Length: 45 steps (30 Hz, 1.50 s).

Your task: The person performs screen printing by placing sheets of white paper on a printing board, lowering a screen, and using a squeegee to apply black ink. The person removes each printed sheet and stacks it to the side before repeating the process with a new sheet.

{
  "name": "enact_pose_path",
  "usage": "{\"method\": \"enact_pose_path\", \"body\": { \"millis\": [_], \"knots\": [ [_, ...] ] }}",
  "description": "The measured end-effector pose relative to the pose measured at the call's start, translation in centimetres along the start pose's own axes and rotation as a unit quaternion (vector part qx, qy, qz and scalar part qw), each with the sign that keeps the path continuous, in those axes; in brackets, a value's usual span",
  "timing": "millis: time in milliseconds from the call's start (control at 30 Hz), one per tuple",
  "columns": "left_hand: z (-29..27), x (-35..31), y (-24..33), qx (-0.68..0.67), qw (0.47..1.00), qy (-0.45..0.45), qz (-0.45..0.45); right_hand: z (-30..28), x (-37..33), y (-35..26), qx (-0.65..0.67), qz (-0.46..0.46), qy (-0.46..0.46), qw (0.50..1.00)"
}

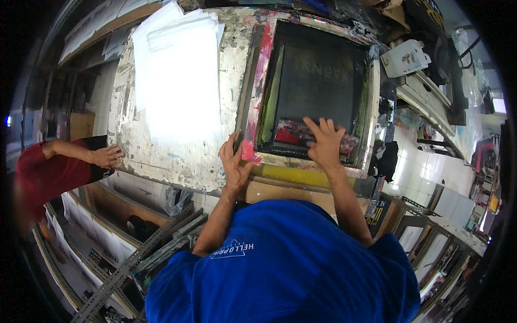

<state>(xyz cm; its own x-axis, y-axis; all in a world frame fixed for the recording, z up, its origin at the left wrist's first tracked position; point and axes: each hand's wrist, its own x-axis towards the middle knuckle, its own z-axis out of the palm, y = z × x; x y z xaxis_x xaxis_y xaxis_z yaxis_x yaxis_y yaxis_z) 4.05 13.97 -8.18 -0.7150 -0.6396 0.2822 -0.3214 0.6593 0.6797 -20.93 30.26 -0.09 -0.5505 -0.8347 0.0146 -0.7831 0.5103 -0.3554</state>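
Observation:
A screen-printing frame [371, 107], its wooden border smeared pink and red, lies in front of me with a dark mesh [318, 70] inside. My right hand [326, 142] is closed over an ink-stained squeegee [290, 132] at the mesh's near end, fingers reaching across its top. The squeegee's lower edge is hidden. My left hand [234, 164] rests by the frame's near left corner, fingers stretched and apart, thumb towards the border; it holds nothing visible. Left of the frame, a loose stack of white sheets [177, 86] lies on the paint-spattered board [161, 164].
Another person in a dark red shirt [43, 177] stands at the left, a hand [107, 156] on the board's edge. A stained white plastic container [405, 58] sits beyond the frame's right side. Metal racks [107, 285] stand below left, and shelving [436, 242] at lower right.

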Motion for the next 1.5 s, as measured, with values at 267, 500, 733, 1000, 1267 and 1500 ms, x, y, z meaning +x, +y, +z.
{"method": "enact_pose_path", "body": {
  "millis": [267, 500, 733, 1000, 1267, 1500],
  "knots": [
    [-0.7, -0.4, 0.7, -0.019, 0.999, -0.021, -0.043, 1.2, 13.8, 7.3, -0.035, -0.050, 0.138, 0.989],
    [-0.9, -0.4, 1.2, -0.021, 0.998, -0.026, -0.051, 0.1, 25.6, 12.2, -0.063, -0.089, 0.174, 0.979],
    [-1.0, -0.5, 0.9, -0.016, 0.999, -0.018, -0.036, -2.1, 32.2, 15.1, -0.024, -0.108, 0.143, 0.983],
    [-1.3, -0.4, 1.7, -0.080, 0.993, -0.035, -0.079, -6.9, 29.4, 11.5, 0.146, 0.042, 0.054, 0.987],
    [-2.7, 1.8, 4.2, -0.132, 0.987, 0.095, 0.012, -10.7, 12.6, 4.3, 0.333, 0.063, 0.037, 0.940],
    [-4.7, 8.6, 9.9, -0.193, 0.952, 0.236, 0.018, -19.9, 1.9, -6.9, -0.019, -0.034, 0.045, 0.998]
  ]
}}
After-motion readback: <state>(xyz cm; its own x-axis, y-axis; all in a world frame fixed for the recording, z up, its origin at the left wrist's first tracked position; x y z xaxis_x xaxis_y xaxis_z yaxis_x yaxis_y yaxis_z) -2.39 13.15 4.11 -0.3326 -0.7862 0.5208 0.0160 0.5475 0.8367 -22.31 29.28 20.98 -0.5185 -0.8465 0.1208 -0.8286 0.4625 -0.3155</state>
